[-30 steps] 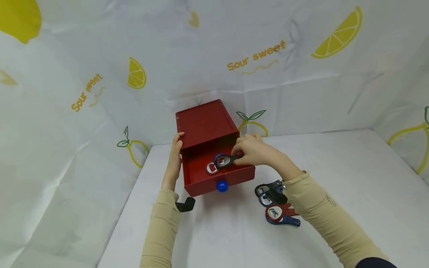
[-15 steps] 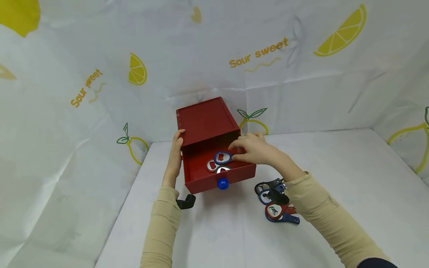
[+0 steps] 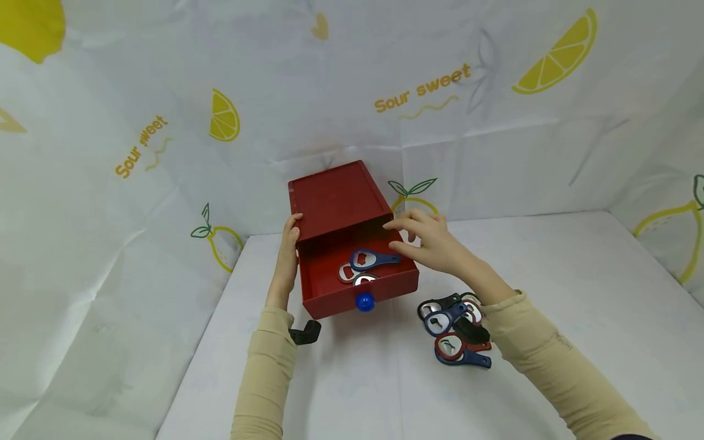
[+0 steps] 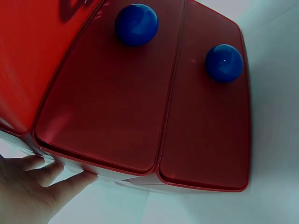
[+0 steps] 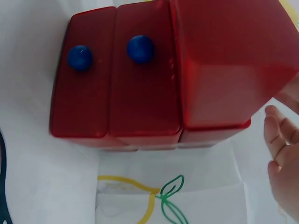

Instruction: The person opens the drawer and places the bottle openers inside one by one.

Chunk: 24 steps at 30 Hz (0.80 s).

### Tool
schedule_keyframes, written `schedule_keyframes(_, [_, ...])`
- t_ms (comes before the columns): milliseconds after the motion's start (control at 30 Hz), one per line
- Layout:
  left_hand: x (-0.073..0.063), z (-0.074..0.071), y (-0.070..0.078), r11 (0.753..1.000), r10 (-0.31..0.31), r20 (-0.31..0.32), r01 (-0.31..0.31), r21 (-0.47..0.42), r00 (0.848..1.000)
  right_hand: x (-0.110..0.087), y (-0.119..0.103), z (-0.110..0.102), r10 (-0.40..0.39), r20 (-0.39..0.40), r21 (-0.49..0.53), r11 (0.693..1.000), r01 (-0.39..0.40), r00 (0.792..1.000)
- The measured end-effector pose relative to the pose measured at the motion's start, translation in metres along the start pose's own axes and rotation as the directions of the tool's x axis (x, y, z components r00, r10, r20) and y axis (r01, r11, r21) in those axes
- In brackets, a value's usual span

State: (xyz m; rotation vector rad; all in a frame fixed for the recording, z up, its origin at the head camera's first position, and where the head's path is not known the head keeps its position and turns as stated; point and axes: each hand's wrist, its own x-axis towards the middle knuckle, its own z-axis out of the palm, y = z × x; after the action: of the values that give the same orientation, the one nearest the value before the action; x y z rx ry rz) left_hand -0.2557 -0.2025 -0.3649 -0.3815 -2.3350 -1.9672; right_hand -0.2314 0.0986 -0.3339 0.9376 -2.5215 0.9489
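Note:
The red drawer cabinet has its top drawer pulled out. Along the cabinet's left side lies my left hand, and the left wrist view shows its fingers extended against the wall. My right hand hovers over the drawer's right edge, fingers spread and holding nothing. Inside the drawer, a blue bottle opener lies with its handle toward that hand. Beside it are a red-rimmed bottle opener and a dark-rimmed bottle opener, the latter partly hidden by the drawer front.
Several more bottle openers in blue, black and red lie heaped on the white table, near my right forearm. Two closed drawers with blue knobs sit below the pulled-out one. A lemon-print sheet stands behind.
My right hand has let go of the dark bottle opener, then the blue one, both now lying in the drawer. It has opened and drawn back to the right. My left hand stays put.

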Motion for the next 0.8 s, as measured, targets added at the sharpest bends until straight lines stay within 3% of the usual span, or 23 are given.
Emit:
schedule_keyframes(200, [-0.001,0.001,0.0,1.0,0.003,-0.001,-0.003,0.009,1.0,-0.015,0.016,-0.002,-0.069,-0.119,0.006,0.998,0.07,0.991])
schedule_keyframes(400, [-0.001,0.0,0.0,1.0,0.008,-0.001,-0.008,0.012,1.0,-0.034,0.033,-0.004,-0.025,-0.134,-0.006,1.0,0.024,0.991])
schedule_keyframes(567, [0.0,-0.001,-0.001,1.0,0.002,-0.013,-0.002,0.013,1.0,-0.053,0.047,-0.002,0.038,-0.111,-0.015,0.999,-0.039,0.993])
schedule_keyframes(800, [-0.001,0.001,0.0,1.0,0.01,-0.003,-0.01,0.007,1.0,-0.084,0.063,-0.001,0.141,0.009,-0.064,0.988,-0.14,0.99])
